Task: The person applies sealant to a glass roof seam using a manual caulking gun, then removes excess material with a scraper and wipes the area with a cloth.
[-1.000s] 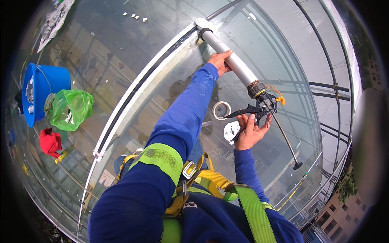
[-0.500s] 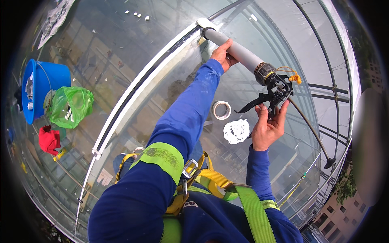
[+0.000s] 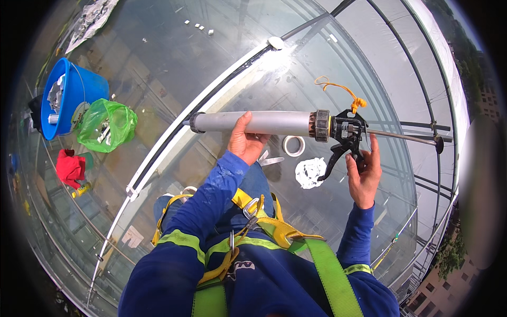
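Note:
A caulking gun with a silver barrel lies crosswise in front of me, its nozzle end over the black joint between two pale strips. My left hand supports the barrel from the near side, thumb on top. At the black handle, my right hand is closed, its fingers partly hidden behind it. The plunger rod sticks out to the right, and an orange cord hangs from the gun's back end. Below the barrel lie a roll of tape and a white-smeared round piece.
To the left stand a blue bucket with scraps, a green plastic bag and a red cloth. Several small white blocks lie on the glass at the far side. Dark metal bars run along the right. My yellow-green harness crosses my body.
The caulking gun has swung from slanting to nearly level, its nozzle end moving left and nearer. My left hand has come down and left with the barrel; the right hand stays on the handle.

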`<state>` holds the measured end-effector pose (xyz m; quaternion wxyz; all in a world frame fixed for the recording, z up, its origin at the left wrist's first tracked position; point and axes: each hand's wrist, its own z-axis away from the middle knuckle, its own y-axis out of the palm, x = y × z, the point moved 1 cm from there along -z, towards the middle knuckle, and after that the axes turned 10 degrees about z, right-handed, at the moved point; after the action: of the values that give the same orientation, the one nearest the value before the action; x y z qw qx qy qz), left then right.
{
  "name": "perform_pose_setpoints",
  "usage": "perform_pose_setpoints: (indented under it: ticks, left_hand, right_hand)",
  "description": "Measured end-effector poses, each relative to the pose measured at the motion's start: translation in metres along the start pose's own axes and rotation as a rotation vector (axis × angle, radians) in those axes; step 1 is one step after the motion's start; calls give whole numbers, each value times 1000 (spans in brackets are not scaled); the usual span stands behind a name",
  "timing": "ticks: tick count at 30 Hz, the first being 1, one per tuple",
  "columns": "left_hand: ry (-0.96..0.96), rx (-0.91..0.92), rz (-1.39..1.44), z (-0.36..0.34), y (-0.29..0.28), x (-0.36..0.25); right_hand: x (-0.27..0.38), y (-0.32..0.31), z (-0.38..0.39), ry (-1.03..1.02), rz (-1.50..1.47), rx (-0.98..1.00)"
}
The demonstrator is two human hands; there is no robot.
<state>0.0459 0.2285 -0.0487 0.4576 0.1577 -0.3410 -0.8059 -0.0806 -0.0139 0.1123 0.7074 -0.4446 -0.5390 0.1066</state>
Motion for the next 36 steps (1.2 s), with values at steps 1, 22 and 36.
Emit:
perform_pose_setpoints:
  ticks: [1,22,36]
  left_hand:
    - [58,28,39,41,-13,-17]
    - [2483,-329,-295,620,-251,-339]
    - [1654,858,-1504,438,9,-179]
  right_hand:
    - [4,14,11,-54,83,50]
    - [318,323,249,-945,-278,827]
    - [333,108,162,-1171,7,-29]
